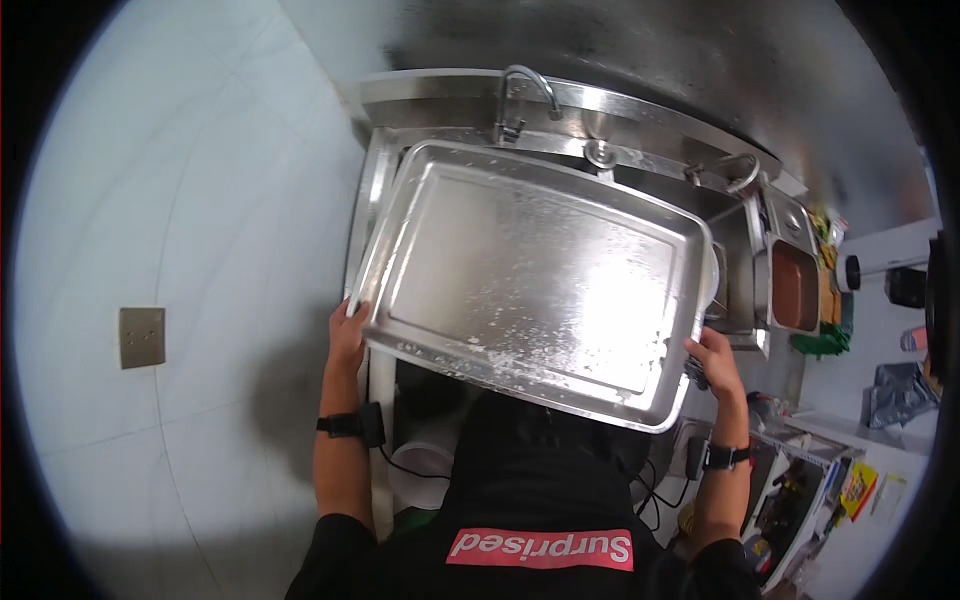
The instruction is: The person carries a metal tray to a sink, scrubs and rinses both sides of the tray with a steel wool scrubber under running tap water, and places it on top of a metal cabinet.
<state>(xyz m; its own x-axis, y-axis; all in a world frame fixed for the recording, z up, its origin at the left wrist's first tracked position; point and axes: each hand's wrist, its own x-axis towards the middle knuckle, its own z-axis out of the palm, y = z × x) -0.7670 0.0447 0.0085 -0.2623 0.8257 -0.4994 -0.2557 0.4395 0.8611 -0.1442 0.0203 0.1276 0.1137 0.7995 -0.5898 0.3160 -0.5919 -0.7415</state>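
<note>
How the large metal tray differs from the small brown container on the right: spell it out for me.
Size: the large metal tray looks much bigger than the small container.
Inside: the tray is silvery with whitish specks; the container shows brown.
Hold: the left hand and right hand grip the tray; neither touches the container.
Shared: both look roughly rectangular.

Silver tray [530, 260], white-flecked
Black T-shirt [540, 495], white-lettered red band [542, 549]; pale veined wall tiles [240, 200] left; pan [772, 290] right, perhaps reddish-brown inside.
</note>
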